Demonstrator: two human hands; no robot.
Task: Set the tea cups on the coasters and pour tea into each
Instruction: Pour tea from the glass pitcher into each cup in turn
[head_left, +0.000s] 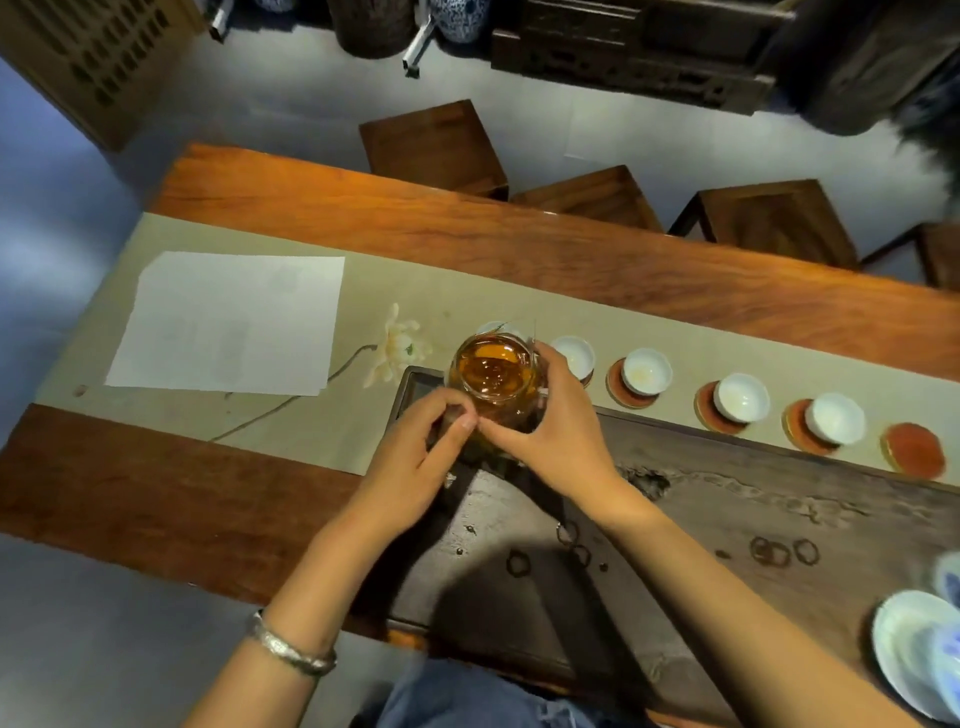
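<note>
A glass pitcher (492, 378) full of amber tea stands at the far left end of the dark tea tray (727, 499). My right hand (550, 421) curls round its right side. My left hand (421, 447) pinches something small and dark at the pitcher's near left side; what it is I cannot tell. Several white tea cups (647, 370) sit in a row on red coasters (623, 395) along the cloth runner, one cup (493, 328) partly hidden behind the pitcher. The rightmost red coaster (913, 448) has no cup on it.
A white paper sheet (228, 322) lies on the runner (441, 270) at the left, beside a painted lotus (397, 348). Blue-and-white porcelain dishes (914, 654) sit at the tray's near right. Wooden stools (436, 145) stand beyond the table's far edge.
</note>
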